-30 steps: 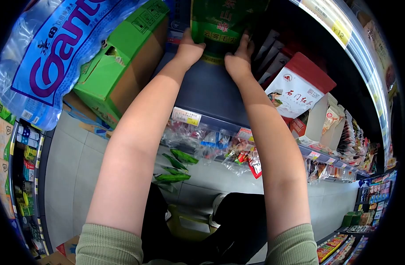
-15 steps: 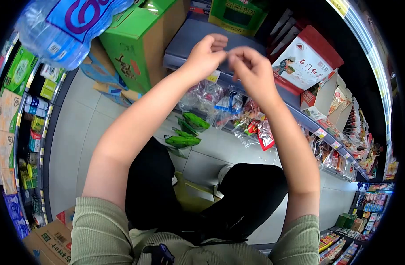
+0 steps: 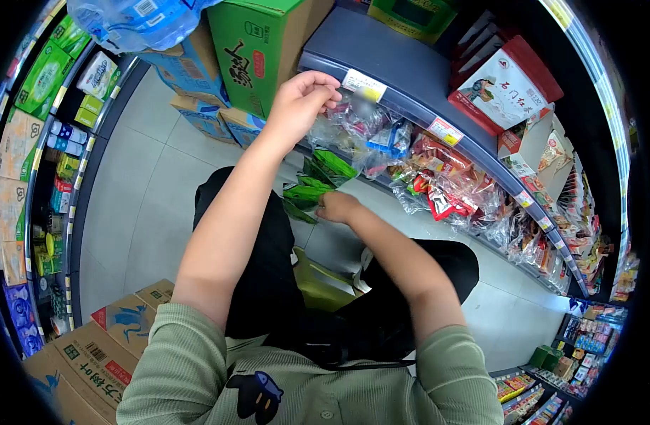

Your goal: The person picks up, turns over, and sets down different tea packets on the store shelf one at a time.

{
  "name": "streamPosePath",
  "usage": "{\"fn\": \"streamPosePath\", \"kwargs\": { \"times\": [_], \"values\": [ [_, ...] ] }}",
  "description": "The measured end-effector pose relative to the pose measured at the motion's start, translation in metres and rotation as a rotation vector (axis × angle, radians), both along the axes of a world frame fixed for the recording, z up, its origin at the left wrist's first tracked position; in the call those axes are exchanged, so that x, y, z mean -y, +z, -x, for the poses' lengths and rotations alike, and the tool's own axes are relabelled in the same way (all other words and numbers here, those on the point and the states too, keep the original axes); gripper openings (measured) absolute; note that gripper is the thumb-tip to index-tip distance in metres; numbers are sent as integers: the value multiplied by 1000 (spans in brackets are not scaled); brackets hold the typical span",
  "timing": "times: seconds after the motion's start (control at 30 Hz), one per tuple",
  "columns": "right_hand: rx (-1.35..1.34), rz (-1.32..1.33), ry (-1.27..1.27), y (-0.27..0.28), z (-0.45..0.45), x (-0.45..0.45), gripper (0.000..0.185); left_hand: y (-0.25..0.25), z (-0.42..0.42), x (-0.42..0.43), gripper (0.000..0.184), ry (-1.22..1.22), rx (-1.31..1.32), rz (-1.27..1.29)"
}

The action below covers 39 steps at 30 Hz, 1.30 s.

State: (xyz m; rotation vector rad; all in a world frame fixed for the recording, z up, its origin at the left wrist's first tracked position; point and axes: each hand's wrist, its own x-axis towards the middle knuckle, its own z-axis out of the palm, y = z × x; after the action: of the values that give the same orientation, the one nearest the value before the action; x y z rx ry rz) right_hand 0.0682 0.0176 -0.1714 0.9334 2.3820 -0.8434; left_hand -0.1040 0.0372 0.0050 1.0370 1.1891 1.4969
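My left hand (image 3: pixel 302 106) is at the shelf edge, just left of a price label (image 3: pixel 365 85). Its fingers are curled in to the thumb; anything pinched between them is hidden. Lower down, my right hand (image 3: pixel 340 207) reaches to the green shiny packets (image 3: pixel 312 190) lying near the floor in front of my knees. Its fingers are bent together at the packets' right edge, and I cannot make out whether they grip one. Clear plastic bags of snacks (image 3: pixel 353 131) hang or lie below the shelf board.
A green carton (image 3: pixel 258 64) stands left of the grey shelf (image 3: pixel 382 53), with bottled water (image 3: pixel 144 25) above blue boxes. A red-and-white box (image 3: pixel 502 88) sits on the shelf. Brown cartons (image 3: pixel 102 354) are at my lower left. A yellowish-green object (image 3: pixel 321 283) lies between my legs.
My hands have come apart. The right one has dropped from the shelf edge to the green packets; the left has moved slightly left and down. The view has shifted a little.
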Motion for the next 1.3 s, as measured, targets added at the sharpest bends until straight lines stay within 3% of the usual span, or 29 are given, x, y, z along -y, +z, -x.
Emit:
{"fn": "streamPosePath", "kwargs": {
  "times": [0.1, 0.17, 0.6, 0.9, 1.1, 1.17, 1.3],
  "values": [
    [3, -61, -117, -46, 3, 29, 34, -5, 8, -4, 16, 43, -11, 24],
    [72, -32, -59, -54, 4, 43, 34, -5, 11, -4, 16, 62, -19, 27],
    [46, -91, -2, -71, 3, 53, 19, -4, -2, -16, 16, 31, -11, 6],
    [17, 78, 174, 13, -15, 33, 22, -10, -10, -18, 17, -34, -71, -7],
    [-294, 119, 81, 112, -57, -3, 27, -11, -11, -12, 23, -132, -137, 72],
    [-424, 287, -50, 135, -76, -14, 27, -13, -12, -11, 30, -188, -207, 61],
    [-663, 246, -145, 185, -111, -23, 21, -13, -19, -10, 46, -267, -230, 118]
  ]
}}
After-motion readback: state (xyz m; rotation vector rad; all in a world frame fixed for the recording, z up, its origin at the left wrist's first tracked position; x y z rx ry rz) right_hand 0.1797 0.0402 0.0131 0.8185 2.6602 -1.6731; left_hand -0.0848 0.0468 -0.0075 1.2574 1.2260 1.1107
